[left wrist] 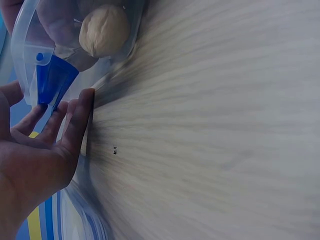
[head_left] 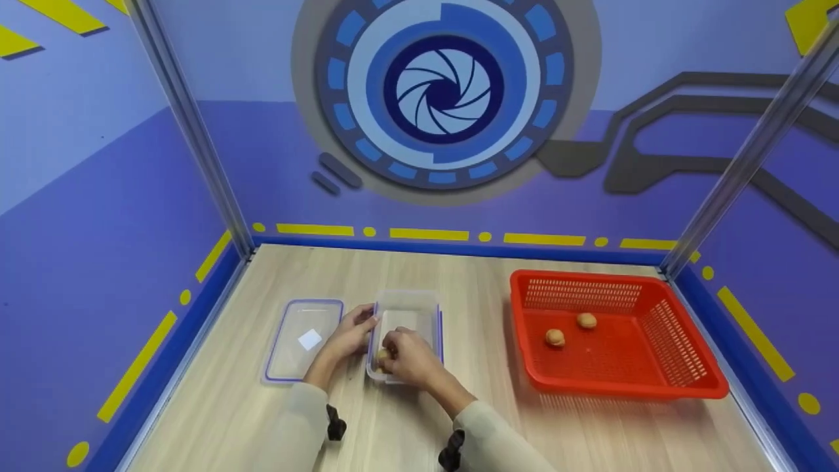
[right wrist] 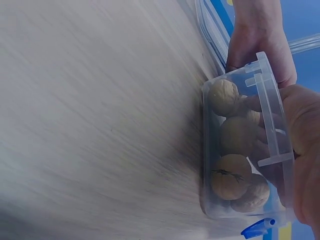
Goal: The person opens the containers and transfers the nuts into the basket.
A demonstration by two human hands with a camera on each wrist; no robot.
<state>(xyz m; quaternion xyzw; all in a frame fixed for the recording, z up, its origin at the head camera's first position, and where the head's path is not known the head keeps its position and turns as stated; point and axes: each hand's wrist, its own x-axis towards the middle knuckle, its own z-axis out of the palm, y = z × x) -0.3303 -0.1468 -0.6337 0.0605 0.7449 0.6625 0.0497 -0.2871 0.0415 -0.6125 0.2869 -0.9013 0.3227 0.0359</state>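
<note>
A clear plastic box [head_left: 409, 301] with blue side latches stands on the table, several walnuts [right wrist: 231, 176] gathered at its near end. My right hand [head_left: 411, 357] reaches down into this end, and its curled fingers hold a walnut [right wrist: 237, 135] among the others. Against the box's left side rests my left hand [head_left: 351, 335], fingers fairly straight. In the left wrist view, its fingertips touch the blue latch [left wrist: 52, 80] while the thumb lies near the rim. One walnut [left wrist: 104, 30] shows through the clear wall there.
To the left lies the clear lid [head_left: 295, 357] with a blue seal and a white square on it. A red plastic basket [head_left: 619, 387] stands at the right; two walnuts [head_left: 586, 320] lie inside it. Printed panels [head_left: 432, 210] wall in the table.
</note>
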